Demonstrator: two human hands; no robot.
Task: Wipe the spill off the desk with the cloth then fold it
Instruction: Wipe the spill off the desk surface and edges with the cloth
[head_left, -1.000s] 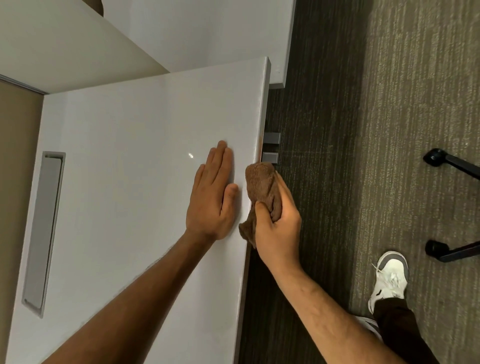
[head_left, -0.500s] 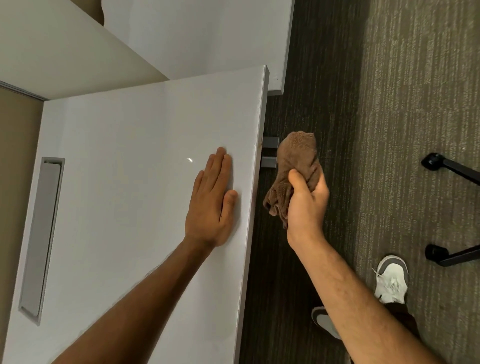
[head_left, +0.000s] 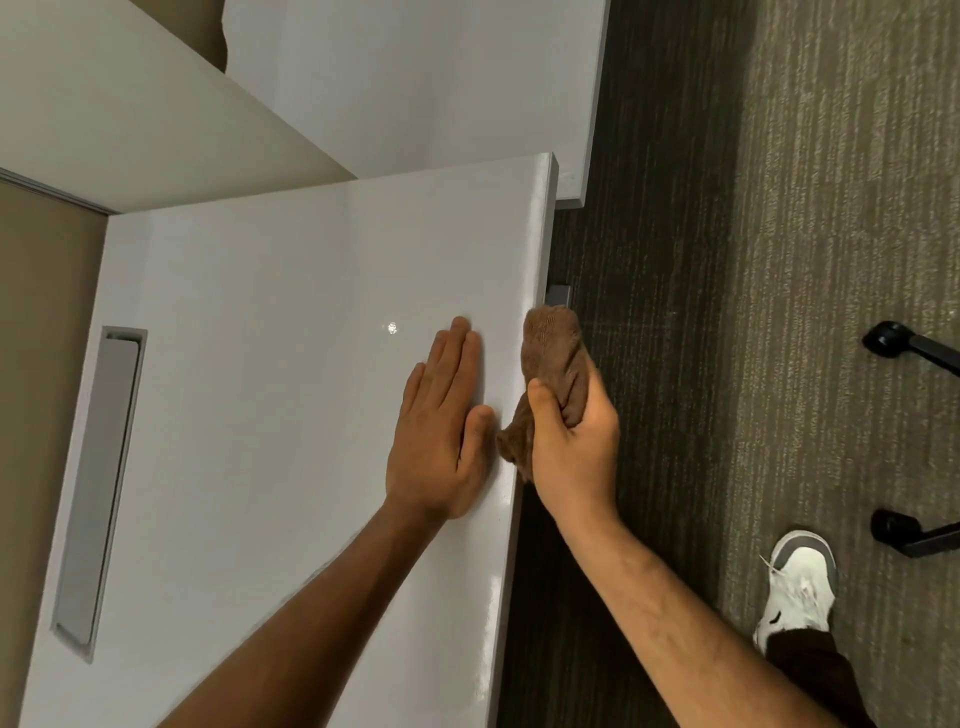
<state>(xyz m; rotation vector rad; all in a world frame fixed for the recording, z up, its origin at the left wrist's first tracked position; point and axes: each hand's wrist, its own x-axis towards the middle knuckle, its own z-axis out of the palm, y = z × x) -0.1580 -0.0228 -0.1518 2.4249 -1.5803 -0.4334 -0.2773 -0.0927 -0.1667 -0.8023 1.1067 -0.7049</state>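
Note:
A glossy white desk (head_left: 260, 415) fills the left and centre of the head view. My left hand (head_left: 441, 431) lies flat on it, palm down, fingers together, close to the right edge. My right hand (head_left: 571, 447) grips a bunched brown cloth (head_left: 553, 353) right at that edge, beside my left thumb. The cloth sticks up past my fingers and a corner hangs below my thumb. No spill shows on the surface; a small bright glint (head_left: 392, 327) is a light reflection.
A grey recessed cable tray (head_left: 96, 483) runs along the desk's left side. A second white desk (head_left: 415, 78) stands beyond. Dark carpet (head_left: 779, 260) lies to the right, with black chair-base legs (head_left: 909, 348) and my white shoe (head_left: 800, 582).
My right hand swung the cloth out over the carpet, then brought it back against the desk's right edge. My left hand stayed flat in place.

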